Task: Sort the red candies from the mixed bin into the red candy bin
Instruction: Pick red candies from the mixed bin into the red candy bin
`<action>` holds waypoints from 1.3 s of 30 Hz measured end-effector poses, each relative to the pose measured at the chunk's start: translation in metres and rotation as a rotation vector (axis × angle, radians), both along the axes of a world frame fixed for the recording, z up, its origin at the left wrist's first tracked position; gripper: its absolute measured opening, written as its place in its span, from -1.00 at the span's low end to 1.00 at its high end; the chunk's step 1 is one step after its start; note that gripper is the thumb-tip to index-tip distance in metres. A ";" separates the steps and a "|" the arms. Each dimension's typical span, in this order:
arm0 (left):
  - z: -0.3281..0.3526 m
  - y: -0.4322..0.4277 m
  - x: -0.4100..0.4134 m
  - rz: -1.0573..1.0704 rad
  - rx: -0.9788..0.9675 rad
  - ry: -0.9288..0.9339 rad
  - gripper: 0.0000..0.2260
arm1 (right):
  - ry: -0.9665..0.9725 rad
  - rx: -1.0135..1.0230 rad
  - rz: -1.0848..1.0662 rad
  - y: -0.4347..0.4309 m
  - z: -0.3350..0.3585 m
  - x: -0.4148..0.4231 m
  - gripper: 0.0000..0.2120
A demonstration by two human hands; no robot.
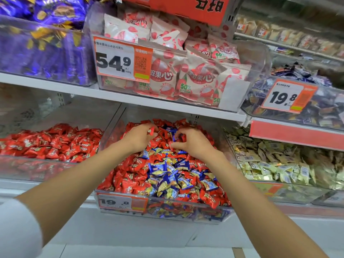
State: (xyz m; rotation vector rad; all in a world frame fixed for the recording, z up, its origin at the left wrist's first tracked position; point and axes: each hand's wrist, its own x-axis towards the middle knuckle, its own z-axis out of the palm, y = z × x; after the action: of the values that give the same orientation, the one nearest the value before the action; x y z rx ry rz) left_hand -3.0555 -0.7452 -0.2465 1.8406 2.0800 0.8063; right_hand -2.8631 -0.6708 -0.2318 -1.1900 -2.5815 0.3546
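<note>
Both hands reach into the back half of the clear plastic mixed bin (pixel 186 211), which sits in the middle of the lower shelf row and is heaped with red-wrapped candies (pixel 130 175) and blue-and-yellow-wrapped candies (pixel 167 175). The left hand (pixel 141 138) is clenched with curled fingers, grasping a single red candy piece (pixel 151 131) at its fingertips, just above the pile. The right hand (pixel 193 144) lies just beside it, fingers curled down onto the heap where both a blue and a red wrapper show under the fingertips; whether it actually grasps one I cannot tell. The clear plastic red candy bin (pixel 37 170), filled only with red wrappers, stands directly left of the mixed bin, beside the left forearm. An orange-and-white price tag (pixel 119 202) reading 19.8 is fixed to the mixed bin's front wall.
</note>
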 end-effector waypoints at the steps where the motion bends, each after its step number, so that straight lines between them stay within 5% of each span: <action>1: -0.002 0.004 0.000 0.015 -0.029 0.046 -0.71 | -0.084 0.030 0.010 0.003 -0.003 -0.004 -0.63; 7: -0.014 0.010 0.002 0.070 -0.103 0.178 -0.63 | -0.195 -0.029 0.065 0.009 -0.004 -0.007 -0.65; 14: -0.003 -0.020 0.009 0.014 0.067 -0.110 -0.78 | 0.219 -0.083 0.038 -0.011 0.006 0.010 -0.77; 25: 0.043 -0.122 -0.029 -0.048 0.234 -0.151 -0.87 | 0.418 -0.169 0.088 -0.088 0.030 0.004 -0.88; 31: 0.038 -0.160 -0.108 0.098 0.252 -0.061 -0.91 | 0.326 -0.121 0.276 -0.132 0.043 -0.076 -0.89; 39: 0.007 -0.163 -0.225 0.460 0.056 -0.014 -0.78 | 0.120 -0.090 0.356 -0.117 0.034 -0.225 -0.65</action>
State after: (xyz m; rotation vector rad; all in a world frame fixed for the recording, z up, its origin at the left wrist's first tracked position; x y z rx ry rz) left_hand -3.2806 -0.9084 -0.2393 1.3847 2.5346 0.9831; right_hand -3.0880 -0.7876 -0.1981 -0.7040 -2.6877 0.6012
